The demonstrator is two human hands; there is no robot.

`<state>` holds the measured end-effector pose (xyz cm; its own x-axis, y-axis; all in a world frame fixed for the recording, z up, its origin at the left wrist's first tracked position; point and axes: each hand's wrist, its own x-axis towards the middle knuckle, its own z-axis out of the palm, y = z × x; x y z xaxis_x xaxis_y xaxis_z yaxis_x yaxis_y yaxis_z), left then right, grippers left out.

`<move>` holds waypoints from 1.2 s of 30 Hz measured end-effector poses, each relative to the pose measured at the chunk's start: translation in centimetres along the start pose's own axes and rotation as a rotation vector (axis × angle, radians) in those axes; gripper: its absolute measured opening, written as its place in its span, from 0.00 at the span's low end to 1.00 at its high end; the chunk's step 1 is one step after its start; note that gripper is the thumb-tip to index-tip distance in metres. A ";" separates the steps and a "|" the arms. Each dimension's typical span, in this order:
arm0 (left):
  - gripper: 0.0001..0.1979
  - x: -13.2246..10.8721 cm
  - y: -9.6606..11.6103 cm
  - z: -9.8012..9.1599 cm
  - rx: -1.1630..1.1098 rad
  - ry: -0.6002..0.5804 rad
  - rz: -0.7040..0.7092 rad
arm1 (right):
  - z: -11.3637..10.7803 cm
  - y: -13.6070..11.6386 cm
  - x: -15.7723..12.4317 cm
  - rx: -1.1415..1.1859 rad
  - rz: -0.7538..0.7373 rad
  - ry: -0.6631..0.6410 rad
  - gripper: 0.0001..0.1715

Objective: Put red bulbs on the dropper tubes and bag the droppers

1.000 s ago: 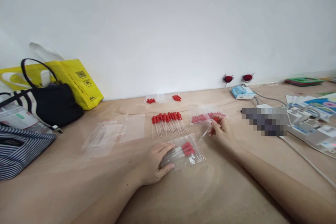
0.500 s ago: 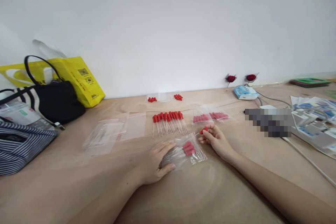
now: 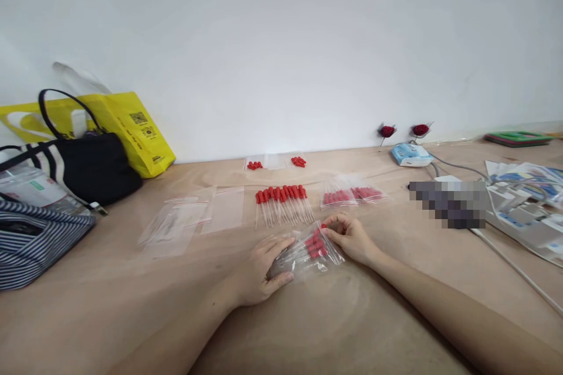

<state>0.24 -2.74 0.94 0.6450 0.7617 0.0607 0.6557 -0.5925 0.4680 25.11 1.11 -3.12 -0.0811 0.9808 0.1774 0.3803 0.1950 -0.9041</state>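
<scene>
A clear zip-lock bag (image 3: 299,263) lies before me with several red-bulbed droppers (image 3: 315,244) inside, bulbs toward its right end. My left hand (image 3: 266,269) holds the bag's left end between thumb and fingers. At the bag's open right end, my right hand (image 3: 352,237) pinches the red bulb of another dropper (image 3: 324,227); its thin stem is inside the bag. Behind the bag, a row of loose droppers (image 3: 281,194) lies side by side, red bulbs pointing away from me.
Filled bags (image 3: 352,194) lie right of the row, flat plastic bags (image 3: 176,222) to the left. Red bulbs (image 3: 255,165) sit on plastic near the wall. A black handbag (image 3: 97,167) and yellow bag (image 3: 143,135) stand left; a tissue pack (image 3: 412,154) and power strip (image 3: 523,217) lie right.
My right hand has moved left, carrying the dropper into the bag's opening. My left hand stays on the bag.
</scene>
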 end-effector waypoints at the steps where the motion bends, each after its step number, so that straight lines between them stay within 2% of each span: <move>1: 0.28 0.0 0.0 0.0 -0.002 0.003 0.003 | 0.1 0.0 0.0 0.010 -0.003 -0.020 0.16; 9: 0.28 0.0 0.1 -0.1 -0.001 -0.007 0.006 | 0.0 -0.4 0.0 0.094 0.044 -0.204 0.16; 12: 0.27 0.0 0.3 -0.2 0.005 -0.018 -0.007 | -0.3 -0.3 0.2 0.133 0.028 -0.234 0.15; 17: 0.27 0.0 0.3 -0.1 -0.016 0.005 0.003 | -0.6 -0.1 0.3 0.076 -0.018 -0.212 0.13; 25: 0.27 0.2 0.1 0.0 -0.007 0.014 0.019 | -0.6 -1.2 -0.2 -0.008 -0.155 -0.296 0.11; 29: 0.27 0.1 0.2 0.0 0.003 0.017 0.017 | -1.1 -1.1 0.0 -0.061 -0.153 -0.402 0.13; 31: 0.26 0.1 0.1 0.0 0.008 0.009 0.009 | -1.6 -0.7 0.4 -0.067 -0.097 -0.366 0.12; 36: 0.25 0.1 0.0 0.0 0.012 0.007 0.022 | -2.2 -1.2 3.1 -0.158 0.005 -0.105 0.07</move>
<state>0.33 -2.70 0.96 0.6570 0.7499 0.0770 0.6456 -0.6125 0.4562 26.42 3.96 -0.61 -0.1711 0.9774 0.1238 0.5205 0.1964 -0.8309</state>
